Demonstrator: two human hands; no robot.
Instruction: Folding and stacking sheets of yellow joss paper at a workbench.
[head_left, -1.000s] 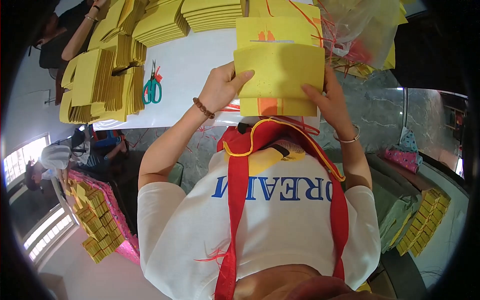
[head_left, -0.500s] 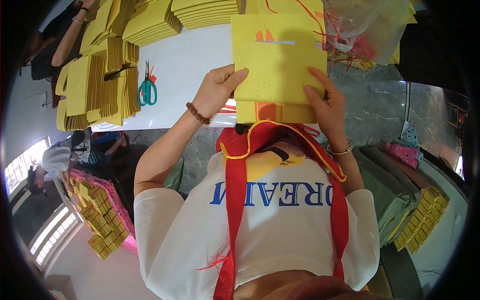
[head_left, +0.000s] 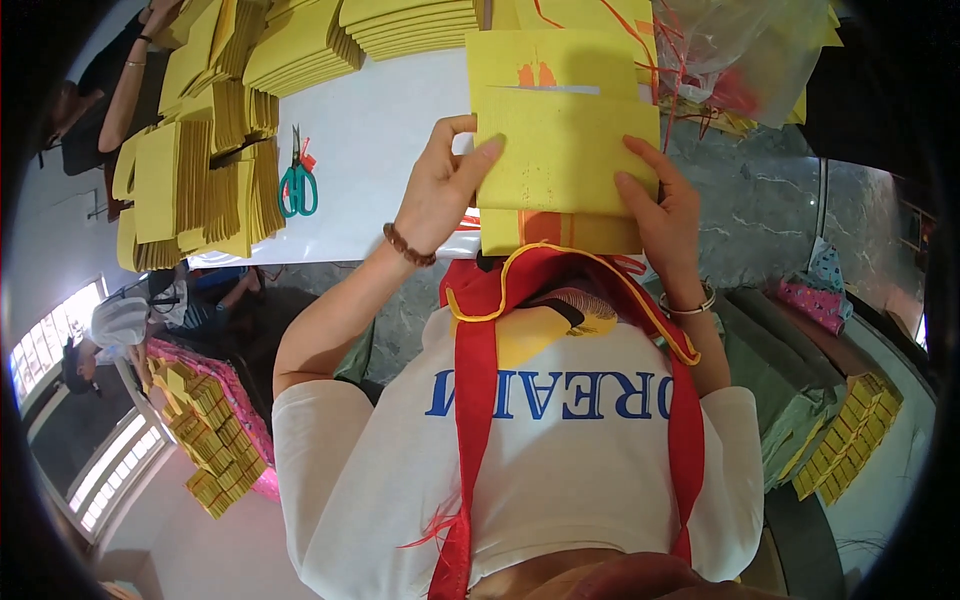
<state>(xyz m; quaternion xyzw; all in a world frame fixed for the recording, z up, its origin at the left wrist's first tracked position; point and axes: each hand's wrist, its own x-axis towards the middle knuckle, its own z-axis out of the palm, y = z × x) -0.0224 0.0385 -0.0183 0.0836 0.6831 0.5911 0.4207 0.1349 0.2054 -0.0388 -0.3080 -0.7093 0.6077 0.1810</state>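
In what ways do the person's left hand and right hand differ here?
The left hand lays only its thumb on the top face of the yellow paper; the right hand lays thumb and index finger there. The left wrist wears a brown beaded bracelet, the right a pale bangle. Both hold the paper by its sides.

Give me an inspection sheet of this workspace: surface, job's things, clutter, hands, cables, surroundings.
Surface: white table, partly covered.
Job's things: yellow paper between both hands; yellow stacks along the table's left and far sides.
Clutter: teal-handled scissors, apart from the hands; clear plastic bag at upper right, red strings beside it.
Left hand: grips the paper's left edge, thumb on top.
Right hand: thumb and finger on its right side; grip unclear.
Cables: nothing clearly seen.
Surroundings: two people at left; yellow bundles on both sides.
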